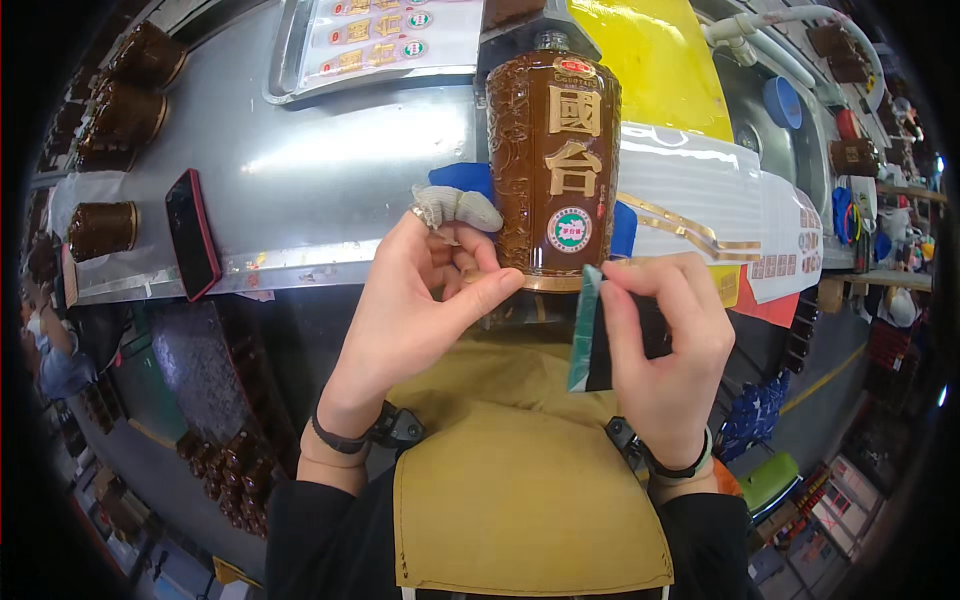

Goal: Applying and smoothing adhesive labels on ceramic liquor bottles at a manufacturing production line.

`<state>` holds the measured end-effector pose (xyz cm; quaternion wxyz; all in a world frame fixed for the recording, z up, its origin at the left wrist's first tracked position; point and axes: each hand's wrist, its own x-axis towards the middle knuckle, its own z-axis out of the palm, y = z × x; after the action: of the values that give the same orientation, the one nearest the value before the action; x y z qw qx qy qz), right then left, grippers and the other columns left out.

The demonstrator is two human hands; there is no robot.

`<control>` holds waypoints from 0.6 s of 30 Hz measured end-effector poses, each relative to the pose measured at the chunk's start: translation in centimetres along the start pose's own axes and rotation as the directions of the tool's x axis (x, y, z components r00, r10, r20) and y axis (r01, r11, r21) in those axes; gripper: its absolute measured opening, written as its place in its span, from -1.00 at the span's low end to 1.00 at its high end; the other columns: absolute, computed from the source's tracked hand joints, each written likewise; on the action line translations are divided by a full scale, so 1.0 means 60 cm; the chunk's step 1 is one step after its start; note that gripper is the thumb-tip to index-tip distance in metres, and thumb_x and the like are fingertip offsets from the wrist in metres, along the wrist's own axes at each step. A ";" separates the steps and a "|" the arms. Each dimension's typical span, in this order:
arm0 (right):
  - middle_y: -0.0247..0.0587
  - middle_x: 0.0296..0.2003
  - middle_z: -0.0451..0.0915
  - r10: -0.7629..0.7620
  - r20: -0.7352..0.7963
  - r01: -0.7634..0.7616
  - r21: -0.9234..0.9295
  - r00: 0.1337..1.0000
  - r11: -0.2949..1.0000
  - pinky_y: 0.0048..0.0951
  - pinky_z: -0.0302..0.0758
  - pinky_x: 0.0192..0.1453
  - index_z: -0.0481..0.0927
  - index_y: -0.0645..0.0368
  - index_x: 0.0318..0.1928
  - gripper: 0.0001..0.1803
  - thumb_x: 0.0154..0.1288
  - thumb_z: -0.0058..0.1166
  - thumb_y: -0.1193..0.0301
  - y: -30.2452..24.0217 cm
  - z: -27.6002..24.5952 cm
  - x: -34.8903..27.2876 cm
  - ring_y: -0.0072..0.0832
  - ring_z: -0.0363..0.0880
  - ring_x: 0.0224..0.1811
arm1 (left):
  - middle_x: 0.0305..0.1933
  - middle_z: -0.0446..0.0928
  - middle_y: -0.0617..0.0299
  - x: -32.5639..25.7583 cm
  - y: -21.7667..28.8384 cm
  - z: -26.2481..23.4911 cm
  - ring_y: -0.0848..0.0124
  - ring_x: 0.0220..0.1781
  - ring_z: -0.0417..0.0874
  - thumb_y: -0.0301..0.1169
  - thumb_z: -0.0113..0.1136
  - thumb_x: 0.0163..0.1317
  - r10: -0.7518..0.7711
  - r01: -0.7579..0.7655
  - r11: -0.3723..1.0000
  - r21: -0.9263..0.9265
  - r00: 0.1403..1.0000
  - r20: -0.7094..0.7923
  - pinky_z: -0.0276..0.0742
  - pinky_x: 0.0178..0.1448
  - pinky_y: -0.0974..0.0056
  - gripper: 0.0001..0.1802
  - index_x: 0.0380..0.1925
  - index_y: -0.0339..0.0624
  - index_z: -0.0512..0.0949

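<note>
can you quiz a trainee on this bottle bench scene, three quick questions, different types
1. True or false: the brown bottle lies flat on the metal bench.
2. What does the right hand pinch? A a dark card with a green edge; B a phone; C a bottle cap.
3. Fill in: the red-edged phone lies to the ____ of the left hand.

Key: 1 false, it stands upright. 2 A. 3 left.
</note>
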<state>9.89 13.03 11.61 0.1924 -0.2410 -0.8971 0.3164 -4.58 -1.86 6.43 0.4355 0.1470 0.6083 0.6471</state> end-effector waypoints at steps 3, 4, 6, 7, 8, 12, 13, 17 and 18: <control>-0.09 -0.37 0.56 0.105 -0.023 -0.107 -0.154 0.994 0.982 -0.31 0.52 -0.23 0.66 0.32 -0.24 -0.90 0.21 0.24 0.66 0.030 -0.010 -0.003 -0.18 0.62 -0.34 | -0.21 0.50 0.37 0.002 -0.002 -0.001 0.70 -0.29 0.50 -0.53 0.42 0.25 0.006 -0.006 1.000 0.002 1.000 0.008 0.43 -0.22 0.55 -0.57 0.05 -0.22 0.44; -0.09 -0.37 0.56 0.103 -0.025 -0.105 -0.159 0.994 0.982 -0.31 0.52 -0.23 0.66 0.32 -0.24 -0.90 0.21 0.24 0.66 0.042 -0.013 -0.007 -0.18 0.62 -0.34 | -0.21 0.50 0.36 0.003 -0.002 -0.002 0.70 -0.29 0.50 -0.53 0.42 0.25 0.008 -0.008 1.000 -0.003 1.000 0.015 0.43 -0.22 0.55 -0.57 0.05 -0.22 0.44; -0.14 -0.31 0.62 0.186 -0.019 -0.187 -0.080 0.982 0.979 -0.47 0.49 -0.08 0.65 0.36 -0.21 -0.92 0.28 0.18 0.66 0.063 -0.018 -0.012 -0.38 0.60 -0.26 | -0.22 0.51 0.36 0.002 -0.004 -0.003 0.70 -0.29 0.51 -0.53 0.42 0.25 0.014 -0.014 1.000 -0.010 1.000 0.013 0.43 -0.22 0.54 -0.58 0.05 -0.22 0.44; -0.19 -0.26 0.62 0.230 -0.023 -0.228 0.062 0.973 0.972 -0.49 0.46 0.00 0.64 0.37 -0.18 -0.91 0.34 0.12 0.67 0.063 -0.024 -0.009 -0.47 0.57 -0.17 | -0.23 0.51 0.36 0.001 -0.004 -0.004 0.70 -0.29 0.51 -0.53 0.41 0.26 0.015 -0.015 1.000 -0.012 1.000 0.017 0.44 -0.22 0.54 -0.58 0.05 -0.23 0.44; -0.17 -0.31 0.61 0.201 -0.035 -0.194 0.145 0.979 0.970 -0.45 0.47 -0.03 0.63 0.36 -0.23 -0.95 0.33 0.13 0.66 0.059 -0.026 -0.002 -0.41 0.58 -0.21 | -0.23 0.51 0.36 0.002 -0.002 -0.005 0.70 -0.29 0.51 -0.53 0.41 0.26 0.016 -0.016 1.000 -0.013 1.000 0.015 0.44 -0.22 0.54 -0.58 0.05 -0.23 0.44; -0.21 -0.34 0.56 0.122 -0.014 -0.116 0.205 0.992 0.972 -0.47 0.41 -0.03 0.58 0.34 -0.25 -0.89 0.33 0.20 0.52 0.051 -0.009 0.013 -0.41 0.50 -0.21 | -0.23 0.52 0.34 0.000 0.003 -0.011 0.67 -0.28 0.53 -0.55 0.38 0.28 -0.026 0.027 0.999 -0.028 0.999 0.035 0.47 -0.19 0.51 -0.60 0.05 -0.25 0.44; -0.21 -0.34 0.56 0.113 -0.009 -0.109 0.207 0.994 0.972 -0.47 0.41 -0.03 0.58 0.34 -0.25 -0.89 0.33 0.20 0.52 0.046 -0.005 0.013 -0.41 0.50 -0.21 | -0.23 0.53 0.33 -0.002 0.003 -0.012 0.66 -0.26 0.55 -0.55 0.37 0.29 -0.035 0.037 0.998 -0.044 0.998 0.043 0.49 -0.16 0.49 -0.61 0.05 -0.26 0.44; -0.32 -0.36 0.39 0.096 0.119 -0.131 0.332 0.988 0.934 -0.51 0.31 -0.16 0.48 0.25 -0.19 -0.63 0.25 0.39 0.30 0.041 0.016 0.011 -0.50 0.34 -0.31 | -0.19 0.53 0.35 -0.013 0.015 -0.021 0.61 -0.15 0.56 -0.56 0.36 0.28 -0.072 0.082 0.987 -0.137 0.994 0.082 0.51 0.00 0.46 -0.63 0.06 -0.26 0.48; -0.31 -0.36 0.39 0.178 0.141 -0.214 0.307 0.974 0.927 -0.51 0.31 -0.19 0.47 0.25 -0.21 -0.64 0.26 0.39 0.30 0.036 0.021 0.011 -0.52 0.34 -0.32 | -0.19 0.53 0.35 -0.014 0.016 -0.021 0.61 -0.15 0.57 -0.57 0.36 0.29 -0.061 0.071 0.990 -0.118 0.995 0.083 0.52 0.01 0.45 -0.64 0.05 -0.26 0.49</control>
<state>9.41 14.26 9.36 0.1465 -0.2774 -0.8142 0.4885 -5.40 -3.18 7.33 0.4886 0.1257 0.5548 0.6616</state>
